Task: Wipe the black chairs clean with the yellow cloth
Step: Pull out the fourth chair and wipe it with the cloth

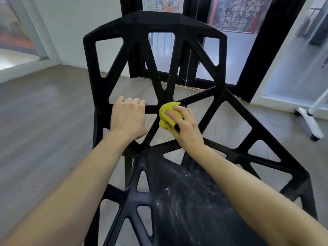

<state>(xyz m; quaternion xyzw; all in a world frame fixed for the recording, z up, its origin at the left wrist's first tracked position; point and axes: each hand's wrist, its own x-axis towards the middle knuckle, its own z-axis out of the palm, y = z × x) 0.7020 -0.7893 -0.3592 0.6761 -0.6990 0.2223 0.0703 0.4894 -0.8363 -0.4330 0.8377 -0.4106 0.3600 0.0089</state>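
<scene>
Presently: right hand (184, 126) holds bunched yellow cloth (167, 118) against strut junction at frame centre of black openwork plastic chair (156, 32); left hand (128, 116) grips horizontal strut at 9 o'clock of cloth. White dust smears on seat (186, 196), 6 o'clock: judged unwiped. Legs cropped; other chairs unseen.

wood-look floor (44, 112) | white wheeled stand (309, 119) right | black-framed glass doors (248, 50) behind
</scene>
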